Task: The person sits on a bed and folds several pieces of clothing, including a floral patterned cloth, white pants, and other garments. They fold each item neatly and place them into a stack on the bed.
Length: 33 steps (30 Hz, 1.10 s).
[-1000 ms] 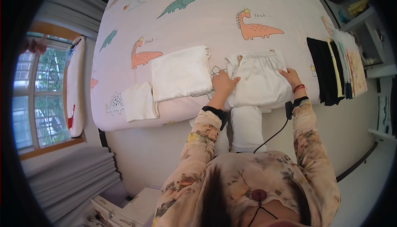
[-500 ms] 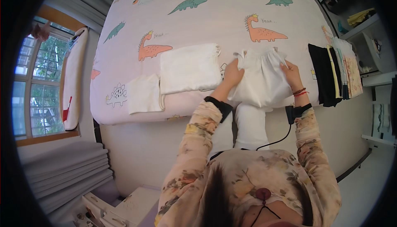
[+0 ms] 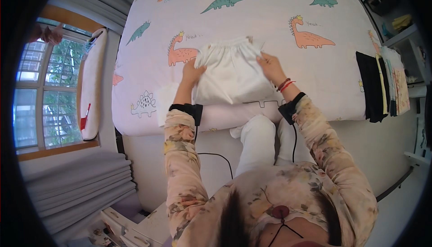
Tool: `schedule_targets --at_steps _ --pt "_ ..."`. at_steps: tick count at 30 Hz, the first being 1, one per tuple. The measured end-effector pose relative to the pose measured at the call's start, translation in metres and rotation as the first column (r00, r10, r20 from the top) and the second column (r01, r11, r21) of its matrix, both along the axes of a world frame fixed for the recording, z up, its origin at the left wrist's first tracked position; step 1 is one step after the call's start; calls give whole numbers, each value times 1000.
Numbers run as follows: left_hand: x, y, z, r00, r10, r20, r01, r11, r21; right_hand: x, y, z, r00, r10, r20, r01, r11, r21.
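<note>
A white garment with a gathered elastic waistband (image 3: 229,74) lies over the near part of the bed, its waistband pointing away from me. My left hand (image 3: 193,72) is closed on its left edge. On the opposite edge, my right hand (image 3: 272,68) pinches the fabric near the waistband. A smaller folded white cloth (image 3: 165,105) shows partly behind my left forearm. The larger folded white cloth seen earlier is hidden beneath the garment.
A pale pink bedsheet with dinosaur prints (image 3: 252,20) covers the bed. Along its right edge lies a row of folded clothes (image 3: 372,87), black, yellow and floral. Grey curtains (image 3: 85,193) and a window (image 3: 60,94) are at the left. Black cables hang from my wrist bands.
Both hands have carried the white garment leftward, from beside the larger folded white cloth to over it. The view has shifted slightly.
</note>
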<state>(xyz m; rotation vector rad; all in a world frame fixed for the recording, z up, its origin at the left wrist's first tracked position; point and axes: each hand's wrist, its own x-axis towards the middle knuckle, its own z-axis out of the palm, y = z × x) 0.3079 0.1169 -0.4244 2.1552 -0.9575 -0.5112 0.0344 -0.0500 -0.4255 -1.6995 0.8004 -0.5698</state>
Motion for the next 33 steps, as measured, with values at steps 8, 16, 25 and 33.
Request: schedule_targets --at_steps 8,16,25,33 --pt "-14 12 -44 988 -4 152 -46 943 329 -12 4 -65 960 -13 -280 -39 983 -180" --pt "-20 -5 -15 846 -222 485 220 974 61 -20 10 -27 967 32 -254 -49 997 -60" --pt "-52 -94 -24 673 -474 568 351 880 320 -33 26 -33 962 80 -262 -103 992 -76" --pt "-27 -98 -44 698 -269 664 295 952 75 -41 28 -45 963 6 -269 -24 998 -64"
